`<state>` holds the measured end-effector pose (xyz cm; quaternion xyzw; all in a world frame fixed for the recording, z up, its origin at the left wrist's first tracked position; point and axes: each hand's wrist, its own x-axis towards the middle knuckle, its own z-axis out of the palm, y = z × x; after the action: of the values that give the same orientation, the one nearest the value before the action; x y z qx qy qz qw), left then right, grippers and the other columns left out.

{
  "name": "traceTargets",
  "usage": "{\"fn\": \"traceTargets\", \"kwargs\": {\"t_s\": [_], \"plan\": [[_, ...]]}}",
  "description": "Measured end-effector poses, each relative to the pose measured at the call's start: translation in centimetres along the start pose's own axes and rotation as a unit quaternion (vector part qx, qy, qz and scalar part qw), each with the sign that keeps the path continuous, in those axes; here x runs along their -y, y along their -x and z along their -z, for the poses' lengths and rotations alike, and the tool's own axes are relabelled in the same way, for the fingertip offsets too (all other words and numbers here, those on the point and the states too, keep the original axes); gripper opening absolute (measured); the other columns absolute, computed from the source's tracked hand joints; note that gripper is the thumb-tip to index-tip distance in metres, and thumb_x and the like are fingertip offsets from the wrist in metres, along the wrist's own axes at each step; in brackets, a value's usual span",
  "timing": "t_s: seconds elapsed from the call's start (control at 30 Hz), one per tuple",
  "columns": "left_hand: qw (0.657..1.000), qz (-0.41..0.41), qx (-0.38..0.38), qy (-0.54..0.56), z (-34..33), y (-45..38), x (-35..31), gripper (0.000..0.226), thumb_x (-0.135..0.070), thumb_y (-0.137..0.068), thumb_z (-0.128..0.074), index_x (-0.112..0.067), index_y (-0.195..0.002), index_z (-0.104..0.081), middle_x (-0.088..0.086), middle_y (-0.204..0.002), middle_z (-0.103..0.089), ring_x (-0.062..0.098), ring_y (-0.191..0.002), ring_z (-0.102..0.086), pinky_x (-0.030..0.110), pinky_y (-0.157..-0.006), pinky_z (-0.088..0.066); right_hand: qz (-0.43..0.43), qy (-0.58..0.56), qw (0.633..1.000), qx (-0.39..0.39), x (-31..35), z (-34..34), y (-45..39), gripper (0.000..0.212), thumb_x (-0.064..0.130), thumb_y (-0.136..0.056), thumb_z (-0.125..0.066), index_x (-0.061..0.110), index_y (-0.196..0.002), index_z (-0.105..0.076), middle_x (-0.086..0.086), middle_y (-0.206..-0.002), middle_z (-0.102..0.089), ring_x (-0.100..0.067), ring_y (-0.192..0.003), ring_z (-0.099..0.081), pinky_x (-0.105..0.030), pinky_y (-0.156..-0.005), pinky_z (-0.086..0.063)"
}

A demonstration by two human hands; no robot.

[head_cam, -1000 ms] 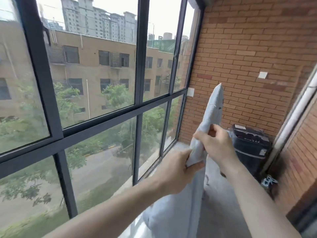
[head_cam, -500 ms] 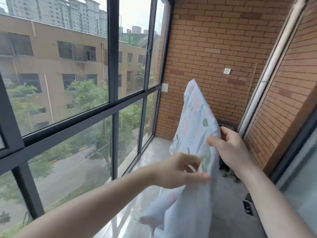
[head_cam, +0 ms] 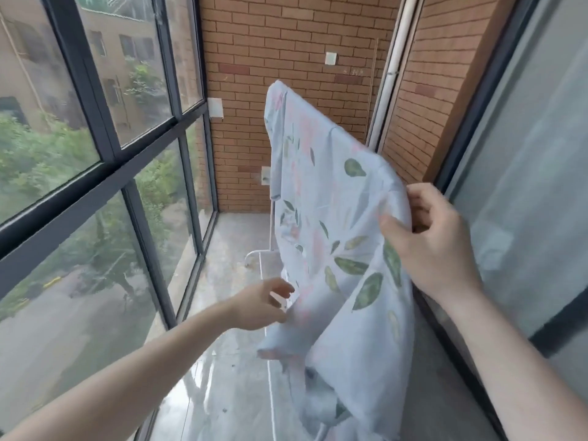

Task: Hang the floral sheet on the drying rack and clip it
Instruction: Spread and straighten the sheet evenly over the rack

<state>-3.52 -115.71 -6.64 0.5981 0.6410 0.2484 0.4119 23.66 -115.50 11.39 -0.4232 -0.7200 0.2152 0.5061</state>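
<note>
The floral sheet [head_cam: 331, 224], pale blue with green leaves and pink flowers, hangs in the air in the middle of the view, draped down toward the floor. My right hand [head_cam: 429, 237] grips its right edge, fingers curled round the cloth. My left hand [head_cam: 259, 305] is lower and to the left, its fingers loosely spread with the tips at the sheet's left edge; no clear hold shows. Thin white bars of the drying rack [head_cam: 265, 253] show below and behind the sheet; most of the rack is hidden by the cloth.
This is a narrow balcony with a grey floor [head_cam: 235, 361]. Dark-framed windows [head_cam: 149, 148] run along the left, a brick wall [head_cam: 286, 58] closes the far end, and a glass door [head_cam: 525, 202] lines the right. A white pipe [head_cam: 391, 74] stands in the right corner.
The view swung right and down. The sheet has spread wider and the rack bars have come into view. My left hand let go of the cloth and dropped lower; my right hand still holds the edge.
</note>
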Motion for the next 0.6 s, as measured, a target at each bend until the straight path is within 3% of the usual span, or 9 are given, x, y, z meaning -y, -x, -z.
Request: {"fn": "traceTargets", "kwargs": {"t_s": [0.07, 0.13, 0.23, 0.3, 0.4, 0.43, 0.5, 0.53, 0.6], "plan": [[0.996, -0.047, 0.010, -0.075, -0.4, 0.4, 1.3, 0.066, -0.027, -0.080, -0.081, -0.032, -0.140, -0.054, -0.014, -0.131, -0.058, 0.010, -0.113, -0.062, 0.024, -0.089, -0.054, -0.008, 0.059, 0.997, -0.040, 0.2, -1.1, 1.5, 0.018, 0.020, -0.087, -0.072, 0.027, -0.100, -0.063, 0.012, -0.089, -0.070, -0.008, -0.084, -0.066, -0.032, -0.075, -0.056], [0.987, -0.090, 0.001, -0.132, -0.6, 0.5, 3.0, 0.060, -0.038, -0.084, -0.080, -0.034, -0.139, -0.057, -0.017, -0.131, -0.058, 0.008, -0.113, -0.059, 0.024, -0.092, -0.050, -0.022, 0.105, 0.991, -0.076, 0.1, -2.9, 3.8, 0.035, 0.016, -0.087, -0.074, 0.027, -0.118, -0.061, 0.014, -0.108, -0.067, -0.010, -0.100, -0.063, -0.037, -0.089, -0.054], [0.978, -0.128, -0.041, -0.160, -1.4, 0.5, 4.4, 0.031, -0.042, -0.091, -0.074, -0.028, -0.119, -0.071, -0.013, -0.118, -0.065, 0.010, -0.106, -0.060, 0.028, -0.095, -0.047, -0.019, 0.132, 0.979, -0.152, 0.1, -4.8, 8.4, 0.069, 0.009, -0.086, -0.077, 0.020, -0.148, -0.048, 0.011, -0.140, -0.048, -0.015, -0.133, -0.050, -0.041, -0.112, -0.043], [0.976, -0.146, -0.057, -0.149, -1.5, 0.5, 5.4, 0.020, -0.041, -0.094, -0.072, -0.025, -0.106, -0.076, -0.012, -0.109, -0.069, 0.009, -0.100, -0.061, 0.031, -0.096, -0.048, 0.030, 0.154, 0.967, -0.199, 0.4, -6.8, 12.3, 0.062, 0.001, -0.086, -0.074, 0.008, -0.144, -0.052, 0.000, -0.143, -0.048, -0.021, -0.137, -0.048, -0.043, -0.117, -0.038], [0.980, -0.156, -0.055, -0.109, -1.4, 1.2, 6.9, 0.017, -0.041, -0.092, -0.073, -0.026, -0.099, -0.076, -0.015, -0.103, -0.071, 0.006, -0.099, -0.065, 0.034, -0.097, -0.050, 0.064, 0.139, 0.972, -0.177, 0.1, -10.9, 19.0, 0.038, 0.003, -0.086, -0.071, 0.004, -0.124, -0.065, -0.005, -0.127, -0.061, -0.019, -0.124, -0.058, -0.032, -0.108, -0.042], [0.980, -0.160, -0.061, -0.097, -1.4, 1.4, 7.4, 0.016, -0.041, -0.092, -0.074, -0.027, -0.097, -0.076, -0.016, -0.102, -0.071, 0.006, -0.099, -0.065, 0.034, -0.096, -0.050, 0.035, 0.129, 0.979, -0.154, -0.7, -12.5, 20.9, 0.035, 0.005, -0.085, -0.073, 0.011, -0.119, -0.066, 0.001, -0.120, -0.064, -0.015, -0.116, -0.061, -0.026, -0.102, -0.045], [0.979, -0.162, -0.086, -0.092, -1.2, 1.9, 8.3, 0.013, -0.041, -0.090, -0.075, -0.028, -0.093, -0.075, -0.019, -0.098, -0.072, 0.006, -0.097, -0.066, 0.034, -0.094, -0.052, -0.106, 0.078, 0.986, -0.101, -2.7, -15.4, 23.8, 0.042, 0.009, -0.085, -0.079, 0.033, -0.115, -0.062, 0.017, -0.111, -0.064, -0.008, -0.102, -0.063, -0.017, -0.088, -0.048], [0.978, -0.164, -0.092, -0.094, -1.1, 2.2, 8.7, 0.011, -0.040, -0.090, -0.074, -0.029, -0.092, -0.074, -0.020, -0.096, -0.072, 0.005, -0.096, -0.066, 0.034, -0.092, -0.053, -0.196, 0.034, 0.977, -0.078, -3.9, -16.7, 25.0, 0.047, 0.012, -0.085, -0.081, 0.041, -0.114, -0.058, 0.020, -0.113, -0.064, -0.008, -0.101, -0.064, -0.016, -0.084, -0.048], [0.978, -0.165, -0.101, -0.084, -1.0, 2.7, 9.4, 0.005, -0.033, -0.092, -0.072, -0.028, -0.092, -0.070, -0.020, -0.094, -0.073, 0.003, -0.095, -0.067, 0.035, -0.090, -0.055, -0.345, -0.028, 0.937, -0.052, -6.2, -19.0, 26.6, 0.049, 0.021, -0.086, -0.082, 0.039, -0.119, -0.051, 0.016, -0.128, -0.060, -0.007, -0.101, -0.065, -0.010, -0.080, -0.048]]}}
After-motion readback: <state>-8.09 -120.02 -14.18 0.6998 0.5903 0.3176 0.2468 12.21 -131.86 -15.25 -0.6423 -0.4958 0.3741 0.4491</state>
